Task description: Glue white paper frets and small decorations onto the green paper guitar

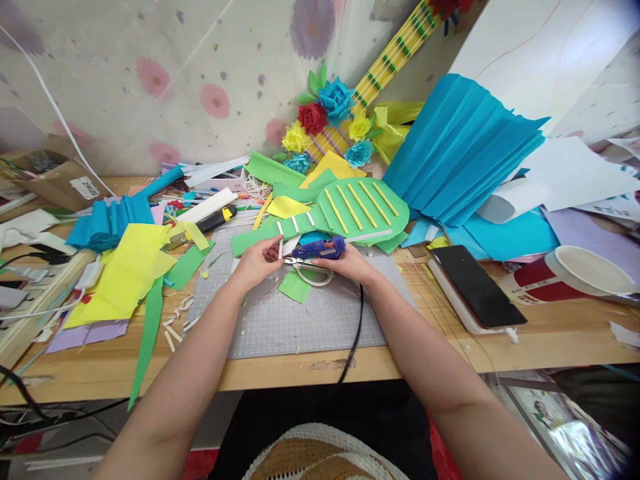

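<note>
My left hand [260,259] pinches a short white strip [280,249] upright just in front of the neck of a green paper guitar [350,212] that bears yellow and white strips. My right hand [345,263] grips a blue glue gun [320,249], lying sideways with its nozzle pointing left toward the strip. Its black cord [356,333] runs back over the grey cutting mat [300,320] and off the table edge. White-handled scissors [313,273] and a green paper scrap [295,287] lie under my hands.
A black phone [475,285] on a white pad and a red paper cup [565,273] on its side lie to the right. Blue pleated paper [460,153], yellow sheets [125,273], green offcuts, a utility knife [215,219] and paper flowers [325,117] crowd the wooden table.
</note>
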Available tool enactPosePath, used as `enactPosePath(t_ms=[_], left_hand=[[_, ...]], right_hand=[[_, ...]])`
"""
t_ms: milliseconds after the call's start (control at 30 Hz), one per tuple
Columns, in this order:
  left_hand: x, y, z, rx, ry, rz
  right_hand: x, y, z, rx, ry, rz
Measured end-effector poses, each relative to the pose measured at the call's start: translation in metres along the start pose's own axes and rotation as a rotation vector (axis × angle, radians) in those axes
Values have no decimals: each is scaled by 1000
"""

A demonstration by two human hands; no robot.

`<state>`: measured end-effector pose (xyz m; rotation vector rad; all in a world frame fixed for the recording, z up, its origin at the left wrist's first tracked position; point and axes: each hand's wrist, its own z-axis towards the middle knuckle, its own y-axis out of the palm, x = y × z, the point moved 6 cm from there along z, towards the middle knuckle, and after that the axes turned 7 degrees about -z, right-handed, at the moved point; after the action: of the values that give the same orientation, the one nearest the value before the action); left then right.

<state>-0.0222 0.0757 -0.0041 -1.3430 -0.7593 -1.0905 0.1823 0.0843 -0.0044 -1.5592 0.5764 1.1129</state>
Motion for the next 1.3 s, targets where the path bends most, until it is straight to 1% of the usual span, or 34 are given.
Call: enactPosePath(t_ms=[100, 200, 233, 300, 400, 467, 533, 633, 733, 833, 933, 1000, 1067, 1200, 1300], left_hand=[[1, -1, -1, 8, 19, 73], [3, -1, -2, 17, 23, 66], [4, -1, -2, 25, 25, 60], [7, -2, -2, 62, 22, 48], [10, 0, -1, 147, 9, 5], [13, 7, -1, 172, 26, -38], [19, 18, 1, 138, 78, -41], [33, 35, 0, 53, 197, 60], [44, 45, -4, 13, 290, 174], [49, 48, -7, -7, 327, 251], [47, 48, -8, -4, 313, 279], [44, 46, -7, 9, 282, 243], [40, 45, -5, 10, 252, 156], [34, 44, -4, -40, 224, -23], [33, 43, -4, -82, 209, -56]], right_hand=[[-1, -1, 0, -11, 1, -37], [-2, -1, 0, 8, 10, -19], [-4, -1, 0, 42, 16, 10], [-7, -2, -1, 148, 42, 114], [-12, -2, -2, 320, 69, 358], [-14, 1, -2, 374, 77, 479], [-13, 4, -1, 402, 95, 519], [-9, 10, 1, 400, 113, 480], [-4, 14, 3, 362, 137, 416], [0, 15, 4, 357, 154, 384], [0, 15, 5, 364, 157, 391], [-2, 14, 5, 365, 155, 422], [-4, 13, 4, 358, 148, 466], [-8, 12, 4, 311, 141, 526], [-9, 14, 5, 266, 131, 552]])
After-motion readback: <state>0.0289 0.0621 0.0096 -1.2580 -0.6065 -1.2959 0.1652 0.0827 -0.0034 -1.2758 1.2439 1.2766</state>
